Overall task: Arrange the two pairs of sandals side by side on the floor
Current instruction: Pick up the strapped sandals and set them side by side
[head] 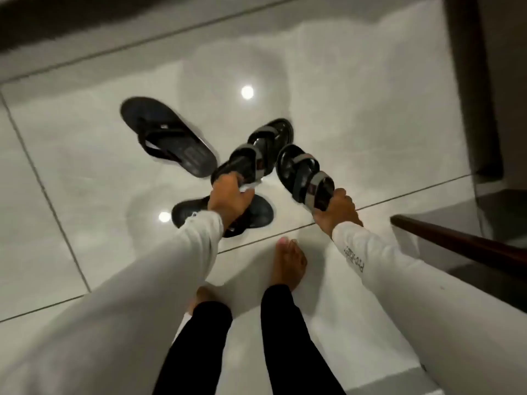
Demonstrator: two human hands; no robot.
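My left hand (pixel 231 199) grips the heel of a black sandal with grey straps (pixel 256 151), held above the floor with its toe pointing away. My right hand (pixel 339 213) holds the heel of the matching grey-strapped sandal (pixel 305 173), lifted just to the right of the first. A black flip-flop (pixel 168 135) lies on the white tiles to the left, angled diagonally. The second black flip-flop (pixel 258 213) rests on the floor under my left hand and wrist, which hide much of it.
Glossy white floor tiles (pixel 356 124) with grout lines reflect two ceiling lights. My bare feet (pixel 288 263) stand just behind the sandals. A dark wooden edge (pixel 456 240) juts in at the right, and a dark wall or door frame (pixel 470 81) runs along the far right.
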